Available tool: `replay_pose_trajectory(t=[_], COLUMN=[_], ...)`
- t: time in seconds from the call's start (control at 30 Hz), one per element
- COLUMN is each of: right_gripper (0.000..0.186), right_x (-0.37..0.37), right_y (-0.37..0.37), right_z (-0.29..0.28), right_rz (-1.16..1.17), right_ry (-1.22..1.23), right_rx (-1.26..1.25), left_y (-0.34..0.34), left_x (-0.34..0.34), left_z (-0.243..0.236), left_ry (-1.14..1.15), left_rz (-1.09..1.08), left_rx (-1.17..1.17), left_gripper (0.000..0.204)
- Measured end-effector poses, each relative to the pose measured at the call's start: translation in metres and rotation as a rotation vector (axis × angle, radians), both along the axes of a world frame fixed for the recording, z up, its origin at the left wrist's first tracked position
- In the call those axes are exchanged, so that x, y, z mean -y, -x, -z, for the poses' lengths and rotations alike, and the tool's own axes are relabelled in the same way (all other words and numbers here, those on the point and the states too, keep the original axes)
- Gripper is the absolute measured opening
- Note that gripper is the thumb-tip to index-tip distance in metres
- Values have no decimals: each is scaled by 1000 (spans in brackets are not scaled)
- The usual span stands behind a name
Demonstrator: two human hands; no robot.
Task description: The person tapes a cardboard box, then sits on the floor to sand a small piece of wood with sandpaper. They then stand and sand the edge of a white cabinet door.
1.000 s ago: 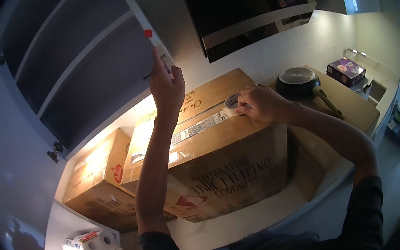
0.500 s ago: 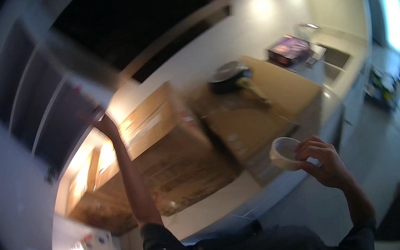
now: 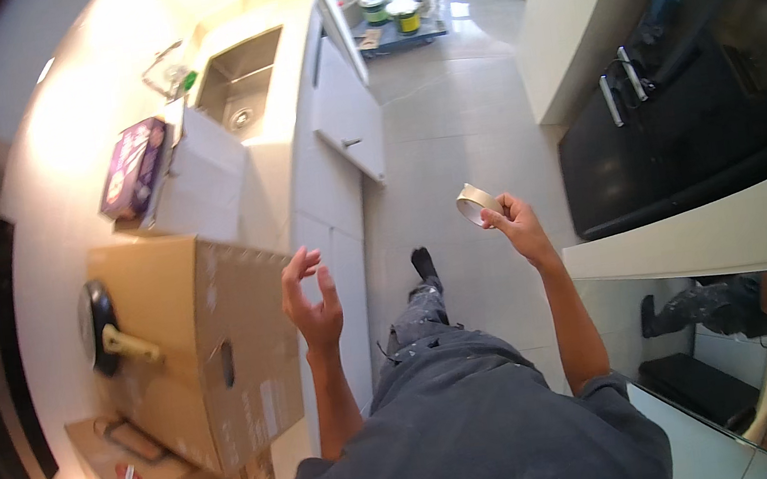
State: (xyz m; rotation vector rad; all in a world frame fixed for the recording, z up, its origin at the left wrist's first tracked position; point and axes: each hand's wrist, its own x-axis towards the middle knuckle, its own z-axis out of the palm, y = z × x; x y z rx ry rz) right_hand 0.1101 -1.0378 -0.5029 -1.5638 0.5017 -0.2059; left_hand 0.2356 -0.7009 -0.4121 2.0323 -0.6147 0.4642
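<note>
My right hand (image 3: pixel 522 234) grips a roll of pale tape (image 3: pixel 475 201) by its rim, held out over the floor at centre right. My left hand (image 3: pixel 313 301) is empty, its fingers curved and apart, just beside the side of a large cardboard box (image 3: pixel 257 379) on the counter. A black pan with a wooden-coloured handle (image 3: pixel 130 344) rests on that box. Below me my leg and dark-socked foot show on the tiled floor (image 3: pixel 423 168).
Another cardboard box (image 3: pixel 103 446) lies lower left. A purple box (image 3: pixel 131 170) is beside the sink (image 3: pixel 235 85). A cabinet door (image 3: pixel 345 120) hangs open. A trolley with paint buckets (image 3: pixel 406 16) is ahead. Right are a black fridge (image 3: pixel 678 146) and mirrored panel (image 3: pixel 735 297).
I have turned right from the wall cabinet and boxes toward the walkway. My left hand has come down from the cabinet and opened; my right hand has lifted the tape off the box.
</note>
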Motion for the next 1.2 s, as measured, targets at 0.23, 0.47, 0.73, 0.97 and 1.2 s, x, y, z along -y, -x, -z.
replay_pose_trajectory(t=[0.23,0.47,0.73,0.97,1.2], right_gripper=[39,34,23,15,15], right_x=[109,-35,59,242,526], right_y=[218,255,69,-78,-270], right_z=[318,243,248,309,377], right_rz=[499,583,627,488,451], right_ry=[552,-342,-431,-411,-97], right_rx=[-833,-1227,-1071,-1072,-945], left_y=[-160,-305,-428,-545,-500], left_x=[125,241,368,395,292], left_z=[92,101,92,271,372], left_ry=[-350,-809,-724,-702,36], left_rz=[413,576,726,524,-479], left_rx=[-441,-540,-607,-729,-1756], left_gripper=[47,69,69,60,33])
